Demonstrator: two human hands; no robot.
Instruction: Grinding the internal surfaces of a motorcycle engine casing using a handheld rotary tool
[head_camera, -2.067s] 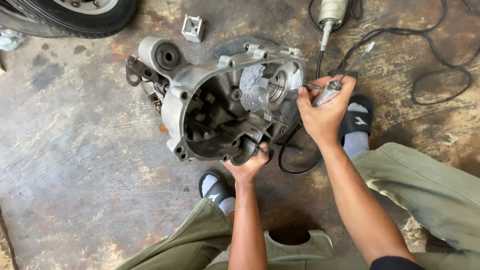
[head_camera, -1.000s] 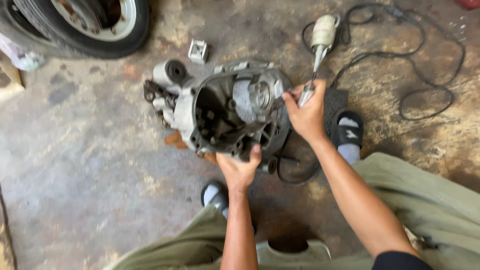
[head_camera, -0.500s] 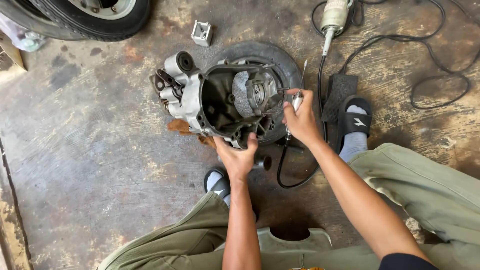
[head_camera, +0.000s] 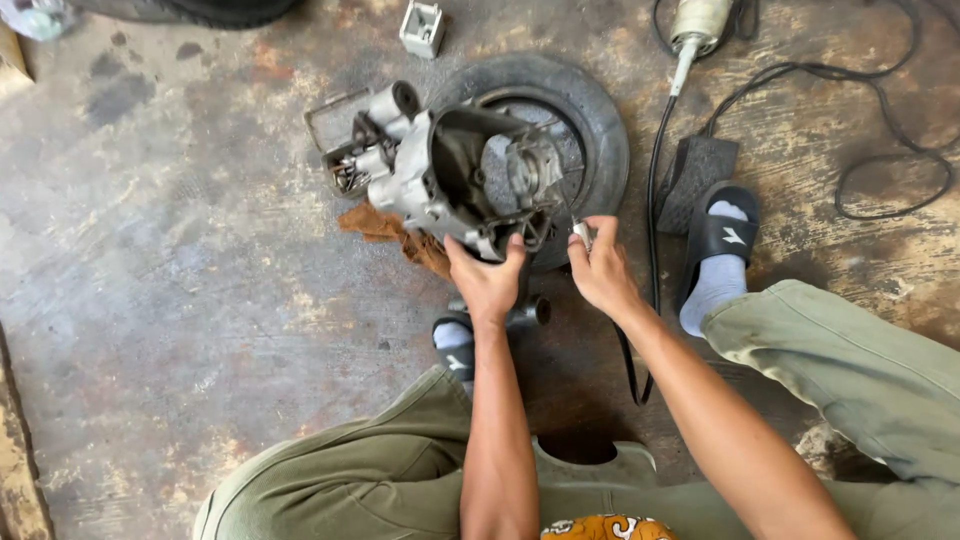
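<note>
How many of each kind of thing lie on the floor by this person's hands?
Engine casing: 1
Tyre: 1
Brown rag: 1
Power tool: 1
Small white block: 1
Black sandals: 2
Total: 7

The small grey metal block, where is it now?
In the head view, the small grey metal block lies on the concrete floor at top centre, just beyond the tyre.

floor (head_camera: 180, 300): stained, rust-patched concrete | small tyre (head_camera: 600, 120) flat at centre, engine casing (head_camera: 440, 180) tilted on it | brown rag (head_camera: 385, 228) at casing's 7 o'clock | white block (head_camera: 422, 26) at 12 | black cable (head_camera: 880, 110) looped at 2 | black pad (head_camera: 695, 180) at 3
</note>
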